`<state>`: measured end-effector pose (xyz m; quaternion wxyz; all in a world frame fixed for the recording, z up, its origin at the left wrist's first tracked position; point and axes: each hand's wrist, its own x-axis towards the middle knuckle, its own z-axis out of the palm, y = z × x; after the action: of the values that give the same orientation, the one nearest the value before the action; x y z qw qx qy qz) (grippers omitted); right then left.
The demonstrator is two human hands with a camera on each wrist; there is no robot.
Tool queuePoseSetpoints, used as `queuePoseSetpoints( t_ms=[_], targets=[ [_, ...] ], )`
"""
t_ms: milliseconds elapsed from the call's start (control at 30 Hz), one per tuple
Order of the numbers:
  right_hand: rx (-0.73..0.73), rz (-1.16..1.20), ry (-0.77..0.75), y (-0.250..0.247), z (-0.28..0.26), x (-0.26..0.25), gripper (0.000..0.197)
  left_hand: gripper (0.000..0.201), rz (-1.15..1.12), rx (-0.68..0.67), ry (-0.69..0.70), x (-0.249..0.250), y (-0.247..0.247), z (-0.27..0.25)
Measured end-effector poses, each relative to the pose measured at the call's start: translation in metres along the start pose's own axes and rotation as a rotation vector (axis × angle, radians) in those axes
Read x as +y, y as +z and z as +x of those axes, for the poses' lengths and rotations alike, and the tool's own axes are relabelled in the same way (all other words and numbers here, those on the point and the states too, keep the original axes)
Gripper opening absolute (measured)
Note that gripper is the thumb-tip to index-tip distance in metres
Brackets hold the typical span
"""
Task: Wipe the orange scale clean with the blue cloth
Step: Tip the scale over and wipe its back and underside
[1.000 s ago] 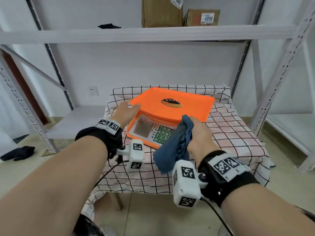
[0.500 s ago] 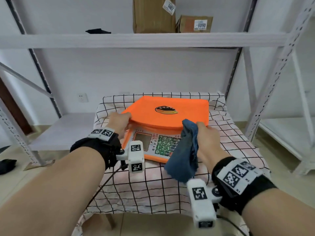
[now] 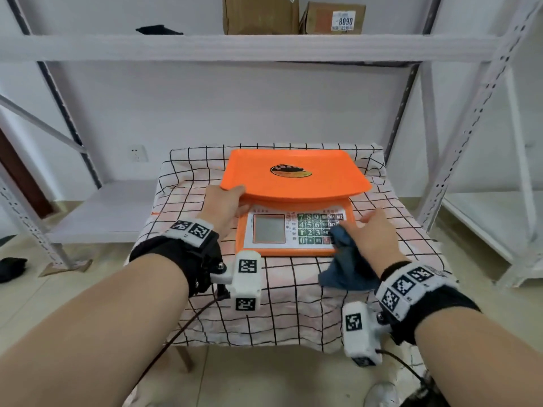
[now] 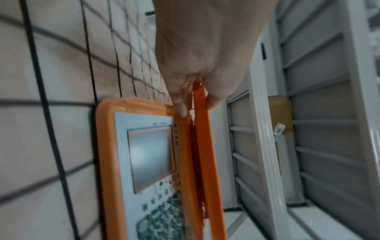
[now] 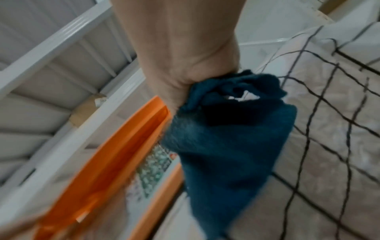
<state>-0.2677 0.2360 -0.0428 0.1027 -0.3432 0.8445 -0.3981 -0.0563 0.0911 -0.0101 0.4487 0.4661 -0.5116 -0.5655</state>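
the orange scale (image 3: 293, 201) sits between the two hands on the checked tablecloth (image 3: 293, 304), long axis across, its keypad panel (image 3: 320, 229) facing the person; keys read 7 8 9, 4 5 6, m1, m2. the left hand (image 3: 223, 207) pinches the weighing pan's (image 3: 293, 174) near-left corner, thumb on top. the right hand (image 3: 374, 236) grips the bunched blue cloth (image 3: 346, 265) at the panel's right edge. beyond the hands, a cardboard box (image 3: 335, 16) on the shelf reads 8090.
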Motion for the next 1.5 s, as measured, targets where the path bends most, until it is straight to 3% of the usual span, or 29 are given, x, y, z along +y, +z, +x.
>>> queuePoseSetpoints(
  t_ms=[67,167,333,433,500,633,767,1000,1200,1300,1367,1500],
  targets=[
    [-0.126,-0.136,0.073,-0.002,-0.006,0.002,0.036,0.025,0.094,-0.035,0.035,0.001,-0.005,-0.005],
    [-0.300,-0.312,0.058,-0.014,-0.011,-0.001,0.030,0.013,0.169,-0.054,0.063,0.005,-0.010,-0.014],
    [-0.173,0.253,0.056,-0.045,-0.013,-0.006,0.025,0.021,0.178,0.001,0.016,0.015,-0.017,-0.003],
    [-0.167,0.475,0.111,-0.052,0.001,-0.019,0.046,0.023,0.207,0.006,-0.011,0.019,-0.015,0.007],
    [-0.178,0.539,0.148,-0.051,0.015,-0.027,0.049,0.022,0.218,-0.006,-0.010,0.020,-0.013,0.012],
    [-0.229,0.660,0.209,-0.036,0.035,-0.036,0.020,0.024,0.243,-0.028,-0.030,0.021,-0.008,0.022],
    [-0.263,0.746,0.234,-0.029,0.046,-0.029,0.019,0.022,0.275,-0.051,-0.023,0.018,-0.004,0.031],
    [-0.237,0.763,0.172,-0.024,0.060,-0.034,0.022,0.024,0.192,0.052,0.064,0.008,-0.001,0.044],
    [-0.253,0.801,0.190,-0.006,0.077,-0.043,0.006,0.030,0.196,0.062,0.118,0.011,-0.004,0.055],
    [-0.221,0.867,0.200,0.007,0.076,-0.045,0.003,0.028,0.222,0.082,0.060,0.009,-0.008,0.061],
    [-0.147,0.917,0.204,0.015,0.072,-0.046,0.011,0.031,0.263,0.096,0.062,0.008,-0.010,0.065],
    [0.117,0.940,0.156,0.028,0.049,-0.058,0.015,0.044,0.616,0.149,0.166,0.008,-0.014,0.058]
  ],
)
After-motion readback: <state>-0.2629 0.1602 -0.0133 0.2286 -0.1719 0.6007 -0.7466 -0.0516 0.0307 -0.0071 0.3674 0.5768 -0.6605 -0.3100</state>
